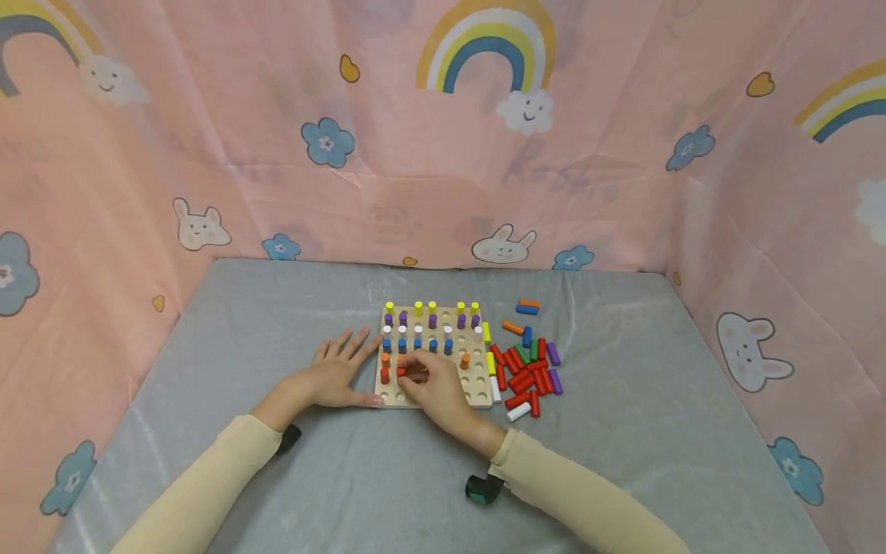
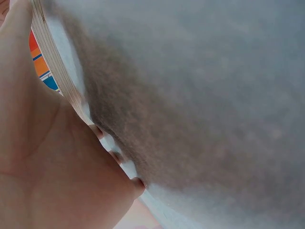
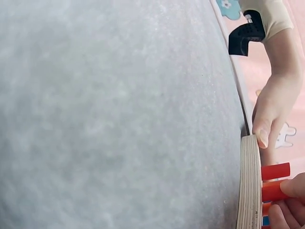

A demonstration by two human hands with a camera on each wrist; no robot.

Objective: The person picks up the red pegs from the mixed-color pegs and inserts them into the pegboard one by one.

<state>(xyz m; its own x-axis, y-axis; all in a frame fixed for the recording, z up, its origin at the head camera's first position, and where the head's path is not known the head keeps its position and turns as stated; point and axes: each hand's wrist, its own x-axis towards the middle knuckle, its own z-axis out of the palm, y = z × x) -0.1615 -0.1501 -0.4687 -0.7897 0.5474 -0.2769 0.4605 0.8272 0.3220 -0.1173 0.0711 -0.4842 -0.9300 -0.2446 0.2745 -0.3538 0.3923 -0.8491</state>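
Observation:
A wooden pegboard (image 1: 435, 311) stands on the table with rows of yellow, purple, white, blue, orange and red pegs. My left hand (image 1: 339, 372) lies spread at its left side, thumb on the near left corner and fingertips along the edge. Over the near rows, my right hand (image 1: 440, 387) pinches a red peg (image 3: 274, 192) between thumb and fingers, upright at the board. Beside it stands another red peg (image 3: 276, 170). The right hand hides part of the near rows. In the left wrist view the palm (image 2: 62, 157) covers most of the board.
Right of the board lies a loose pile of red pegs (image 1: 522, 381) with a few green, purple and white ones. Several orange and blue pegs (image 1: 527, 310) lie farther back. Yellow and white pegs (image 1: 494, 390) lie against the board's right edge. Pink patterned cloth (image 1: 388, 192) surrounds the grey table (image 1: 277, 477).

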